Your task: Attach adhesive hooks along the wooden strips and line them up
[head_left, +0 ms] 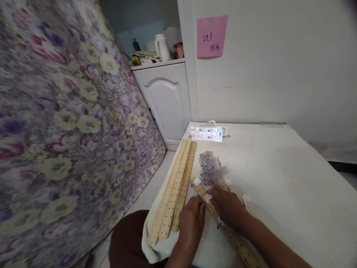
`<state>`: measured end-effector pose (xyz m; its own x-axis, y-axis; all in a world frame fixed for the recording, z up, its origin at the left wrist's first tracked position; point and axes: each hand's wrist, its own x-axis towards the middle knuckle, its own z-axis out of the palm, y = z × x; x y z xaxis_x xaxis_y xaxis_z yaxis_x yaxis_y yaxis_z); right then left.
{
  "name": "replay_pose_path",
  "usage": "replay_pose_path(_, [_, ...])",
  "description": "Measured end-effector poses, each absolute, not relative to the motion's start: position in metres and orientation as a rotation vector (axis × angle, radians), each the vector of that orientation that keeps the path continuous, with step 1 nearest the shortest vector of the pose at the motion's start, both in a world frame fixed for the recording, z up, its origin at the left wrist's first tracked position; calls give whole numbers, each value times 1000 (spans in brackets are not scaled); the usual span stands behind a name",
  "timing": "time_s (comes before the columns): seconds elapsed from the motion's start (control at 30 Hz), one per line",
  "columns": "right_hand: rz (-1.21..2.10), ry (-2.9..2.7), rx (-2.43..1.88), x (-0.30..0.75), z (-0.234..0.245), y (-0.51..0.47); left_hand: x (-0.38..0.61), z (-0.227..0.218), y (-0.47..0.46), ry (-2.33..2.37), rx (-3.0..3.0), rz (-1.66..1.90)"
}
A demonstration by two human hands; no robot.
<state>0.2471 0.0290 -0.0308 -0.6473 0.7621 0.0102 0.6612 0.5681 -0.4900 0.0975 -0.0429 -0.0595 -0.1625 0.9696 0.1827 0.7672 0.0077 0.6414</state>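
My left hand (192, 219) rests palm down on the white cloth, fingers together, touching the left edge of a perforated wooden strip (237, 242) that runs diagonally under both hands. My right hand (227, 208) lies over that strip with its fingertips pressing a small white adhesive hook (208, 198) onto it. Another white hook (196, 181) sits at the strip's far end. Two loose hooks (245, 199) lie just beyond my right hand. A pile of clear-backed hooks (209, 169) is right above my hands.
Three more perforated wooden strips (175, 190) lie side by side left of my hands. A clear hook package (205, 134) sits at the table's far edge. A floral mattress (64, 123) leans at left; a white cabinet (166, 100) and a wall with a pink note (211, 36) stand behind.
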Motion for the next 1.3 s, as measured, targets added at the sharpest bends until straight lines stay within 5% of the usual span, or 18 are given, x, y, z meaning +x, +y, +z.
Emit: replay_pose_path(1.3, [894,-2268,-956,294,-34,15,104,-53,-68,1999,1632,1010])
